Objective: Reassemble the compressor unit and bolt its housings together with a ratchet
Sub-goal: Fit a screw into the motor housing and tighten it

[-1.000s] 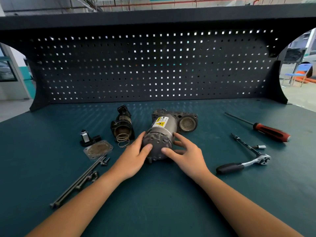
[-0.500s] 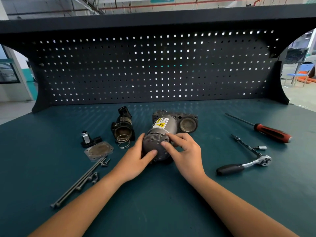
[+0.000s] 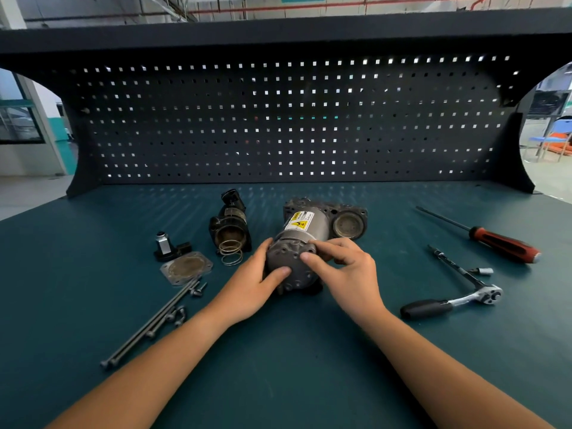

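The grey compressor motor with a yellow warning label lies on the green bench, its round end cap toward me. My left hand grips the cap's left side, thumb on its face. My right hand curls round the cap's right side, thumb and forefinger on the face. A black cylinder housing with a loose spring lies to the left. The ratchet lies to the right.
At the left lie a square cover plate, a small black fitting, long bolts and short screws. A red-handled screwdriver and a small socket lie right. A black pegboard walls the back.
My right hand has moved left and closed onto the end cap, its fingers curling round it. My left hand stays on the cap's left side.
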A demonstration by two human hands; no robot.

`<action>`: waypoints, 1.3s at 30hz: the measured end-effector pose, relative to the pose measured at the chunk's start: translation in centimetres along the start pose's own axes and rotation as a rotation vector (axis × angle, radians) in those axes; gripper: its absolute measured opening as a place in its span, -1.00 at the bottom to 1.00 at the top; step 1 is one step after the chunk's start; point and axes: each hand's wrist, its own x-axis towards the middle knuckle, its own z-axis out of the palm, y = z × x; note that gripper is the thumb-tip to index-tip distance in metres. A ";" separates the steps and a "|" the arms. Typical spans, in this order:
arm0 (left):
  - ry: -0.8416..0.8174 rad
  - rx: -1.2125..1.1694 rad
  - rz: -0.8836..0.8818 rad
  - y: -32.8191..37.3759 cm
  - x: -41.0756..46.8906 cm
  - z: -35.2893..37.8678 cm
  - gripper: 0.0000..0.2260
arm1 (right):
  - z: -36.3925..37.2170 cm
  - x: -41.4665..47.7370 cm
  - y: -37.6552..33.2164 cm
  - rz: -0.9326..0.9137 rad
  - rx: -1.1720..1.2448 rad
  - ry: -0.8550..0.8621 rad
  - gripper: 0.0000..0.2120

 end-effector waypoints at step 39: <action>0.098 0.541 -0.200 -4.0 -16.5 -15.2 -0.76 | -1.2 -0.4 1.3 0.105 -0.079 -0.177 -0.64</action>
